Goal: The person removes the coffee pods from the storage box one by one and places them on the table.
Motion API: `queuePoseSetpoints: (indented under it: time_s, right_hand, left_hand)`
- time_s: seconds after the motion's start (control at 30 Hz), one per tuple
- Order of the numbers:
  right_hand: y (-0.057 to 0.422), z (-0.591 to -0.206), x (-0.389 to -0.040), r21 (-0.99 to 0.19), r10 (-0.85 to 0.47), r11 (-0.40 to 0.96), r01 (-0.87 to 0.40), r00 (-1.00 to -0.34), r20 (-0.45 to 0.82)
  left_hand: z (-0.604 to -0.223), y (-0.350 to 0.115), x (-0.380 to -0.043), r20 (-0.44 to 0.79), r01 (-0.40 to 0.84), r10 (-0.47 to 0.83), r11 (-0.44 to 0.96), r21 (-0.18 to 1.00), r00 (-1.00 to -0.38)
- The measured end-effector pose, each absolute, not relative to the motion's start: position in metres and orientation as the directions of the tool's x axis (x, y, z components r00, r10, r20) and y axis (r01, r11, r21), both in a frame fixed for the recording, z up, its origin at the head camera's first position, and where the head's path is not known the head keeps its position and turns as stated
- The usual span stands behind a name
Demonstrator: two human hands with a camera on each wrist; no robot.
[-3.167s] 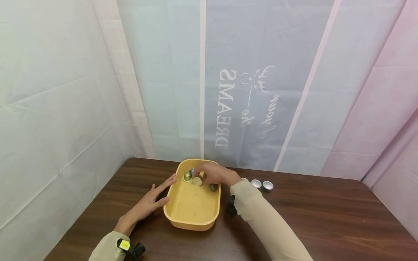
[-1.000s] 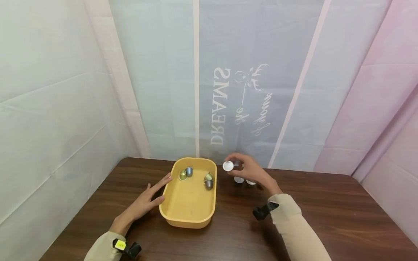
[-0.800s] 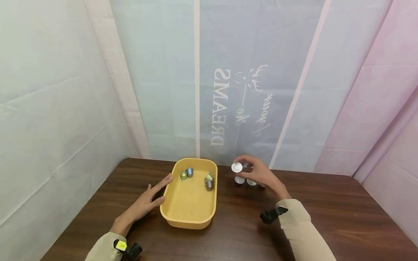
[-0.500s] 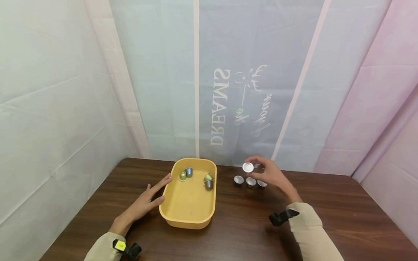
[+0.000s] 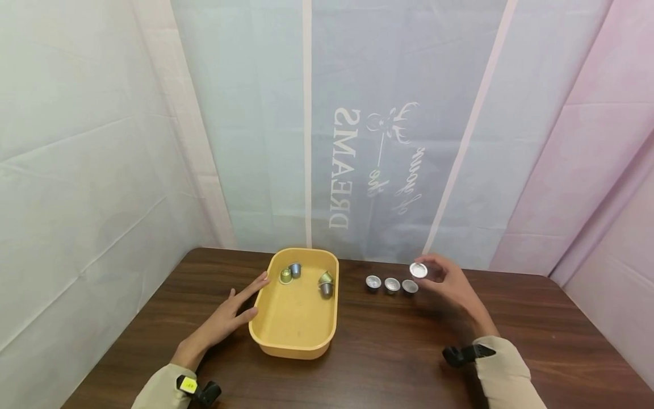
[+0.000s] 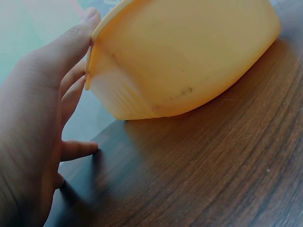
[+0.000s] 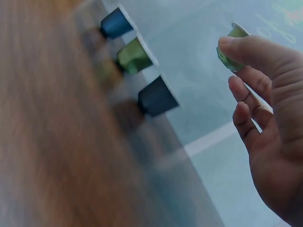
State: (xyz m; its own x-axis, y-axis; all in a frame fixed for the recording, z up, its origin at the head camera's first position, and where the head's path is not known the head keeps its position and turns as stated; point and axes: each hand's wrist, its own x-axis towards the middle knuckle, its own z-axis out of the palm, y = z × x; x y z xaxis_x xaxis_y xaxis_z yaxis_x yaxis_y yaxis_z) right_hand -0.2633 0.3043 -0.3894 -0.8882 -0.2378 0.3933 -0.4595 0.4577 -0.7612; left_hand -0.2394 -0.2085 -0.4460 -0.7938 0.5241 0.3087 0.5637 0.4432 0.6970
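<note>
My right hand [image 5: 449, 284] pinches a green coffee capsule [image 7: 232, 47] between thumb and fingers, its silver lid facing up in the head view. It is held above the table, near the right end of a row of three capsules standing lid up: a blue capsule [image 7: 117, 23], a green capsule [image 7: 135, 56] and a dark capsule [image 7: 157, 97]. My left hand [image 5: 227, 318] lies against the left rim of a yellow tub [image 5: 293, 351], fingers extended and spread. Inside the tub are a green capsule [image 5: 285, 276], a blue capsule [image 5: 295, 270], another green one and a grey capsule [image 5: 326, 290].
The dark wooden table [image 5: 388, 363] carries the tub at centre left and the capsule row to its right. A printed cloth backdrop [image 5: 271, 142] hangs along the table's back edge, with pale cloth [image 5: 92, 170] at the left side.
My right hand has come out of the tub and moved right with the green capsule, passing over the row, which now shows fully. My left hand stays at the tub's rim.
</note>
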Motion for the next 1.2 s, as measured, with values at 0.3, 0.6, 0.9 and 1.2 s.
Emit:
queuePoseSetpoints:
  time_s: [0.3,0.6,0.9,1.2]
  right_hand:
    - [0.32,-0.402,-0.253,-0.747,-0.163,0.515,-0.421,-0.903,0.397]
    - [0.342,-0.438,-0.267,-0.757,-0.15,0.529,-0.384,-0.92,0.362]
    - [0.346,-0.452,-0.269,-0.767,-0.14,0.548,-0.335,-0.94,0.31]
    - [0.345,-0.459,-0.268,-0.71,-0.144,0.626,-0.322,-0.943,0.3]
  left_hand:
    - [-0.446,-0.207,-0.241,0.307,0.565,0.528,0.443,0.696,-0.792]
    - [-0.446,-0.207,-0.243,0.325,0.577,0.523,0.44,0.688,-0.788]
    - [-0.443,-0.207,-0.241,0.333,0.581,0.522,0.436,0.687,-0.786]
    - [-0.447,-0.21,-0.242,0.313,0.57,0.526,0.444,0.692,-0.79]
